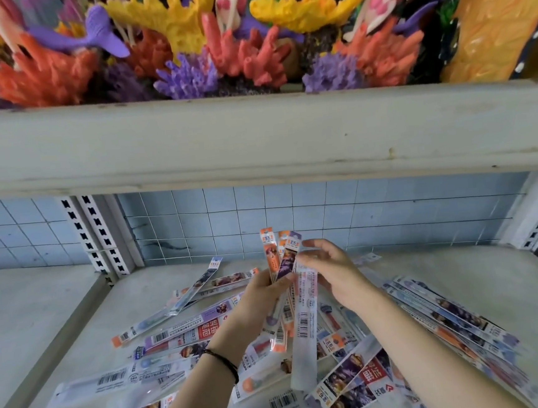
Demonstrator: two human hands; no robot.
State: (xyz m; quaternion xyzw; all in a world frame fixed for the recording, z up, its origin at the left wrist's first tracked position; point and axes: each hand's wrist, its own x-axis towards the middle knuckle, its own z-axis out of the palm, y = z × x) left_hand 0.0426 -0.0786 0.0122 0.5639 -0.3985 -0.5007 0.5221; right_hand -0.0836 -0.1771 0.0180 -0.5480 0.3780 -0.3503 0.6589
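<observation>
Over the littered shelf (pixel 133 300), left hand (pixel 262 289) clutching upright pen packets (pixel 274 255), right hand (pixel 335 273) pinching a white packet (pixel 304 331)

A single wide-angle camera sits on the person's head and looks forward and down into a shop shelf. It is close in: the left hand (pixel 262 289) and right hand (pixel 335 273), holding fanned pen packets (pixel 280 258), sit in the lower middle, with both forearms entering from the bottom edge. The lower shelf board (pixel 145 292) spreads beneath them and the tiled back wall (pixel 359 215) faces the lens at mid-height. The upper shelf edge (pixel 255 133) crosses the whole frame, bowed by the lens, with coral ornaments (pixel 248 52) along the top.
</observation>
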